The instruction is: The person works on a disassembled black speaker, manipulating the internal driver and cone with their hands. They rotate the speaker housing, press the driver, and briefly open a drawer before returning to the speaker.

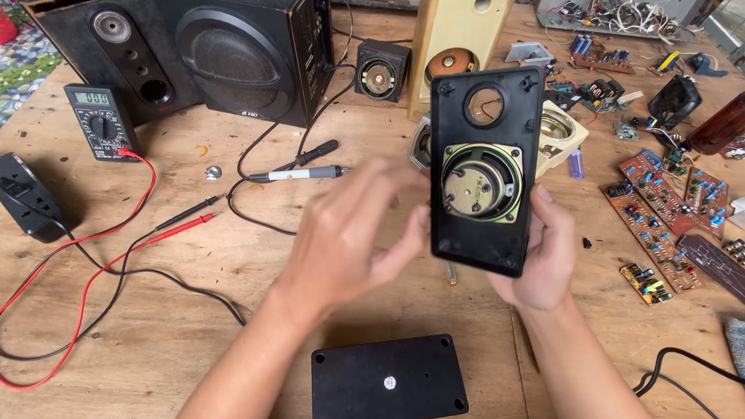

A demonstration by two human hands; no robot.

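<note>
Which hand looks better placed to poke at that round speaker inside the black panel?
Left, probably. The right hand grips the panel from below and behind, holding it upright. The left hand is blurred at the panel's left edge, its fingers right beside the speaker.

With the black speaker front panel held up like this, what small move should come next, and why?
Probably steady the black plastic front panel with the left hand. Only the right hand grips it, at the lower edge, and the left hand is blurred beside it. The round metal speaker driver faces the camera, ready for inspection.
</note>
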